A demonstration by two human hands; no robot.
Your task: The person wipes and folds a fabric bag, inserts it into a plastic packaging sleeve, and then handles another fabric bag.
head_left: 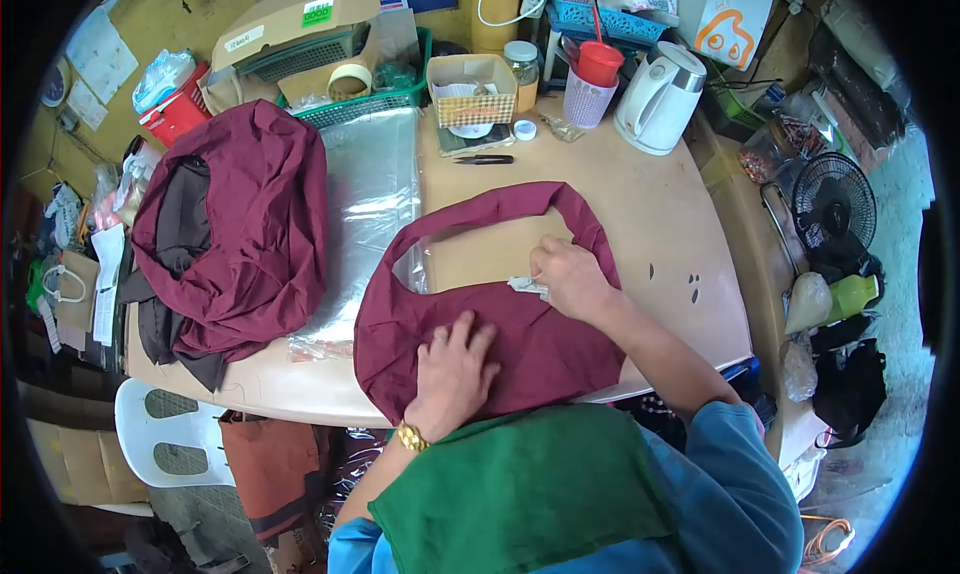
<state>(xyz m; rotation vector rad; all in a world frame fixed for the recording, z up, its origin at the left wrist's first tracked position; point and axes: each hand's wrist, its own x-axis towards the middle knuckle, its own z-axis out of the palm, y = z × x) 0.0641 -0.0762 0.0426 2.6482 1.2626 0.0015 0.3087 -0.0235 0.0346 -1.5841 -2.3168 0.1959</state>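
Observation:
A maroon cloth bag (540, 344) lies flat near the table's front edge, its wide strap looped towards the back. My left hand (455, 369), with a gold watch at the wrist, rests on the bag's left part with its fingers spread. Over the bag's upper edge, my right hand (575, 279) is closed on a small whitish tag (528, 287). To the left, a heap of maroon cloth (270, 214) lies with dark cloth (180, 214) in and under it. Clear plastic sheets (365, 194) lie between the heap and the bag.
Along the back of the table (670, 224) stand a green basket (425, 64), a small woven basket (470, 109), a glass jar (521, 69), a purple holder (588, 99) and a white kettle (655, 104). A black pen (484, 159) lies before them. A fan (835, 199) stands at the right.

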